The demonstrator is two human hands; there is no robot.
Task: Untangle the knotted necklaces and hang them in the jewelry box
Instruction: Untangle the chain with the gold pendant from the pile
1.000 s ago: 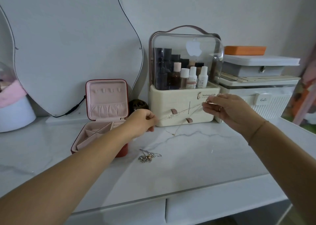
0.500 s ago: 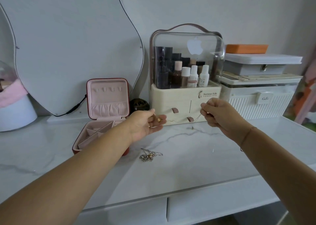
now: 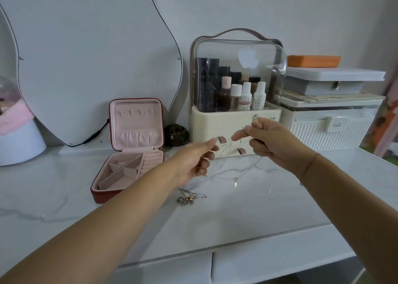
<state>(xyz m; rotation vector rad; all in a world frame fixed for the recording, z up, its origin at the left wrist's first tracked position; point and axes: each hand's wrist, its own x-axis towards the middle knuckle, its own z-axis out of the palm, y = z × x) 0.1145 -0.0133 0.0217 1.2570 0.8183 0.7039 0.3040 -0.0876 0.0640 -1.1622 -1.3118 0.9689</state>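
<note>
We hold tangled thin chains (image 3: 225, 152) in the air between both hands, in front of the cosmetics case (image 3: 232, 122).

Our right hand (image 3: 277, 141) pinches the chains between thumb and forefinger, with a small loop sticking up above it. Our left hand (image 3: 193, 163), lower and to the left, has its fingers (image 3: 204, 164) curled around the strands that slope down toward it. One strand sags below the hands and ends in a small bar pendant (image 3: 235, 184) close to the white marble worktop (image 3: 269, 208). A knotted heap of necklaces (image 3: 189, 198) lies on the worktop, nearer to us, under the left wrist. The red jewelry box (image 3: 103, 194) stands open at the left with its pink lid upright, in front of the curved mirror (image 3: 97, 57).
</note>
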